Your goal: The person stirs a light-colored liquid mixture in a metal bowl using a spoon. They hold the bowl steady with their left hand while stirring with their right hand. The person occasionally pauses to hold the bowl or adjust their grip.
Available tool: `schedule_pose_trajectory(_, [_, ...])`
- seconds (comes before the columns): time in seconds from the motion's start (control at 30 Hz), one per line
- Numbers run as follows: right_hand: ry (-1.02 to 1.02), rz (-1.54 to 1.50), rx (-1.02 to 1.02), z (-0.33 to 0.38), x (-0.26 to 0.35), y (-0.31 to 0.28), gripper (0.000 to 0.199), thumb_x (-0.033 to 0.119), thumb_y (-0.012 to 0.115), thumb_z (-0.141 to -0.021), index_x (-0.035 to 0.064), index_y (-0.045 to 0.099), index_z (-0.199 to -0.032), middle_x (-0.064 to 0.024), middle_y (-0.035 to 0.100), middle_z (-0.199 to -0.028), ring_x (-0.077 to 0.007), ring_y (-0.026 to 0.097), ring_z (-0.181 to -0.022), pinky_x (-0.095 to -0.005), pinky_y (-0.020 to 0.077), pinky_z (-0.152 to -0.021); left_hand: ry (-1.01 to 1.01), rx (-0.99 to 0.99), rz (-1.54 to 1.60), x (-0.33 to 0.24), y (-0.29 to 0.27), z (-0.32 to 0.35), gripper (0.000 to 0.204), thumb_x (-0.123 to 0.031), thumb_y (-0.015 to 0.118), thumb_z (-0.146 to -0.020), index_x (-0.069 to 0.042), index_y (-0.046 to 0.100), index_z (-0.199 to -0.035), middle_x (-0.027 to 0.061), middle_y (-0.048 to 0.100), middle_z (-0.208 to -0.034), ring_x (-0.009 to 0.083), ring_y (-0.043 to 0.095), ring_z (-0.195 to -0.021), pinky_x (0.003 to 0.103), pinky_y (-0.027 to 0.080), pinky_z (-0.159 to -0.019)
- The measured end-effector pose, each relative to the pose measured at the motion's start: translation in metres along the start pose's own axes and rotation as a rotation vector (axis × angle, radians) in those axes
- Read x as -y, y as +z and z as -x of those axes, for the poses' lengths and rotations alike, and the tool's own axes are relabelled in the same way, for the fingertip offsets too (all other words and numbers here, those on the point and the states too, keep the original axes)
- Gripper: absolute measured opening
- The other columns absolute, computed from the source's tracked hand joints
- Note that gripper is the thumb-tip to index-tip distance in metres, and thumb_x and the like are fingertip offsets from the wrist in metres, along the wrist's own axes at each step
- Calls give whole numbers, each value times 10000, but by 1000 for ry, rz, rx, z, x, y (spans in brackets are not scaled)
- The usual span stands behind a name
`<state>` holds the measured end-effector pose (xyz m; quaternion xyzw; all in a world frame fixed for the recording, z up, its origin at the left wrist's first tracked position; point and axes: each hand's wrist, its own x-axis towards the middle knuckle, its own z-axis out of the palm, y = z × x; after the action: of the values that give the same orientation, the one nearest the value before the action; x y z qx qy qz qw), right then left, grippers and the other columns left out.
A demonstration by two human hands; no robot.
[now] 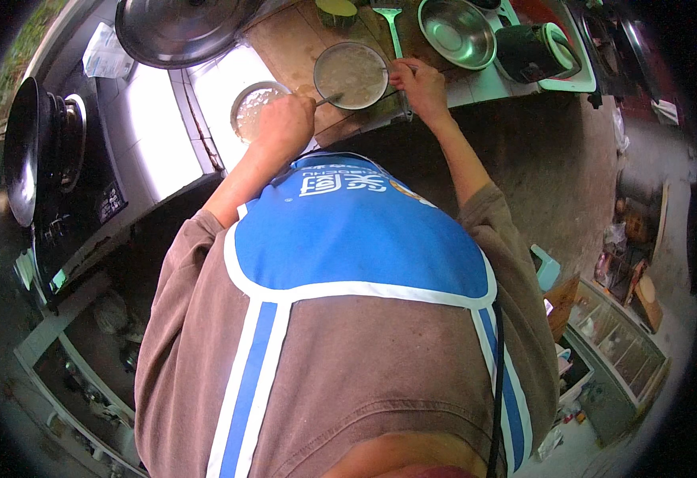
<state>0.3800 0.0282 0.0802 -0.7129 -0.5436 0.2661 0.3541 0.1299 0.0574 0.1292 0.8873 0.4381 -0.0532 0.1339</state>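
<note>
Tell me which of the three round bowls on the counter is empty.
The shiny steel bowl farthest to the right is empty. The bowl held by the right hand and the smaller bowl by the left hand both hold pale mush.

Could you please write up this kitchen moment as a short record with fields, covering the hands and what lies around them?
Left hand: the left hand grips a thin metal utensil whose tip reaches into the round metal bowl of pale mash.
Right hand: the right hand holds that bowl's right rim.
Beside it: a smaller bowl of pale food lies left of the left hand.
Surface: both bowls are by the wooden board.
Further back: an empty steel bowl, a green spatula, a large grey pot lid.
Far left: a black wok.
</note>
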Motion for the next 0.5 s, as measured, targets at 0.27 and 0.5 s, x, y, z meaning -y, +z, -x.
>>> schedule_pose_trajectory(0.27, [-500, 348, 43, 4, 36, 6, 187, 155, 545, -853, 57, 628, -988, -121, 650, -910, -281, 633, -822, -341, 502, -687, 19, -29, 15, 3, 3, 0, 175, -147, 484, -803, -56, 633, -801, 204, 626, -724, 367, 629, -678, 451, 508, -573])
schedule_pose_trajectory(0.5, [-501, 363, 15, -14, 47, -2, 191, 181, 545, -855, 51, 638, -959, -123, 649, -907, -279, 634, -786, -345, 502, -679, 36, -64, 21, 5, 6, 0, 182, -140, 478, -806, -51, 635, -785, 203, 623, -712, 361, 631, -667, 449, 509, -562])
